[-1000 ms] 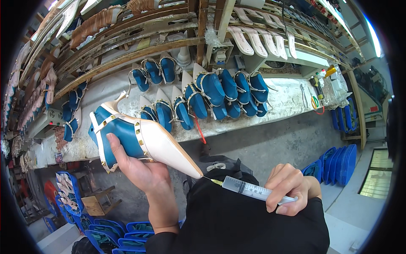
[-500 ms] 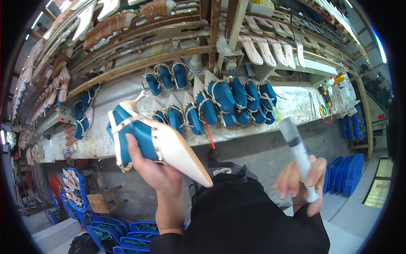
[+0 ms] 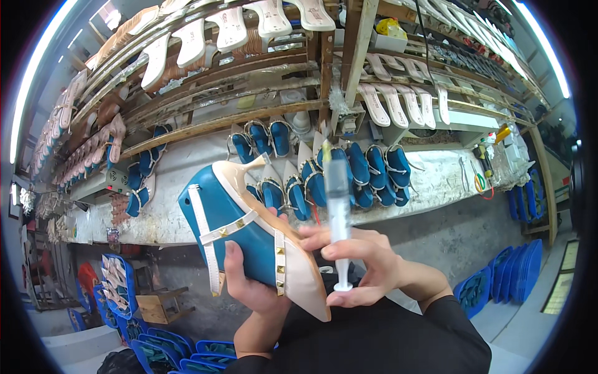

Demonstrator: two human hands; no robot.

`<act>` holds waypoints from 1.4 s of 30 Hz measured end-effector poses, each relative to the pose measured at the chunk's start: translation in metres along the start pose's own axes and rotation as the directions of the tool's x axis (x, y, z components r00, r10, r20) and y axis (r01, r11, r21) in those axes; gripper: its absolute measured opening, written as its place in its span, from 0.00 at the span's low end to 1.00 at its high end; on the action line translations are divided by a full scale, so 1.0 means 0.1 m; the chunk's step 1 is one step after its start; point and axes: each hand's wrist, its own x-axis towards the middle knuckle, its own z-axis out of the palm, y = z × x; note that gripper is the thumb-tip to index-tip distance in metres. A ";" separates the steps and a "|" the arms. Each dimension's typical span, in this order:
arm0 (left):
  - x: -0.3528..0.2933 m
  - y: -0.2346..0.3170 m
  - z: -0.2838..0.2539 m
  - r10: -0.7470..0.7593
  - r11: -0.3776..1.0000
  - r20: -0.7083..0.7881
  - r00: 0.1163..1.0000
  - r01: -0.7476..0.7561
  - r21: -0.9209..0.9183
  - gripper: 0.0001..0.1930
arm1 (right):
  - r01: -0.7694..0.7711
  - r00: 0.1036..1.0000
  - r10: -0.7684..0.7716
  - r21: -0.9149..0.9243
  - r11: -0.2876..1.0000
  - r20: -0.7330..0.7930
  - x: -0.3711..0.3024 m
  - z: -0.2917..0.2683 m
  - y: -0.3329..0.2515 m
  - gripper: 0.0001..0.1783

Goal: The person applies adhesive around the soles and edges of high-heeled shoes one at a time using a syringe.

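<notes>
My left hand [image 3: 252,283] is closed round a pale pointed shoe [image 3: 299,274] with studded straps, its thumb pressed on the blue last [image 3: 240,240] inside it. The shoe is tilted on its side, heel up and toe pointing down to the right. In my right hand [image 3: 374,258] is a syringe [image 3: 339,212] with a clear barrel, white plunger and yellowish tip, held nearly upright. My right fingers are beside the shoe's sole edge; whether they touch it I cannot tell. The syringe tip points up, away from the shoe.
Several similar shoes on blue lasts [image 3: 377,168] stand on the workbench [image 3: 168,212]. Wooden racks [image 3: 261,78] above hold soles [image 3: 271,20]. Scissors [image 3: 479,181] lie at the bench's right. Blue trays [image 3: 526,265] stand on the right, blue bins [image 3: 156,349] at lower left.
My right hand has brought the syringe leftward, close to the shoe. The shoe has turned in my left hand, showing more of the blue last. The view has shifted slightly.
</notes>
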 end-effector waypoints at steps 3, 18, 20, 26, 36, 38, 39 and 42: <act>0.09 0.05 -0.07 -0.030 0.999 0.006 1.000 0.030 -0.018 0.36 | -0.008 0.999 0.005 -0.074 0.997 -0.035 0.05 0.14 -0.02 0.36; 0.69 0.73 -0.53 -0.035 0.997 0.131 0.991 0.043 -0.065 0.39 | 0.009 0.991 -0.015 -0.044 0.999 -0.136 0.51 0.38 -0.11 0.40; 0.72 0.76 -0.55 -0.034 0.997 0.148 0.988 0.044 -0.065 0.40 | 0.010 0.997 -0.012 -0.035 0.999 -0.079 0.63 0.51 0.03 0.39; 0.79 0.90 -0.77 -0.083 0.993 0.206 0.975 0.099 -0.069 0.41 | -0.101 0.995 0.100 -0.092 0.991 -0.016 0.79 0.98 0.22 0.40; 1.03 0.93 -1.18 -0.146 0.982 0.216 0.965 0.168 -0.088 0.39 | -0.126 0.991 0.131 -0.380 0.916 -0.014 0.79 1.46 0.35 0.35; 1.04 0.93 -1.23 -0.143 0.982 0.220 0.965 0.165 -0.088 0.38 | -0.135 0.988 0.153 -0.406 0.904 0.012 0.78 1.49 0.36 0.35; 1.06 0.93 -1.26 -0.134 0.985 0.213 0.968 0.153 -0.073 0.38 | -0.134 0.988 0.151 -0.405 0.904 0.009 0.75 1.49 0.37 0.35; 1.14 0.94 -1.33 -0.123 0.980 0.208 0.970 0.152 -0.129 0.39 | -0.157 0.987 0.148 -0.173 0.972 -0.062 0.62 1.44 0.39 0.33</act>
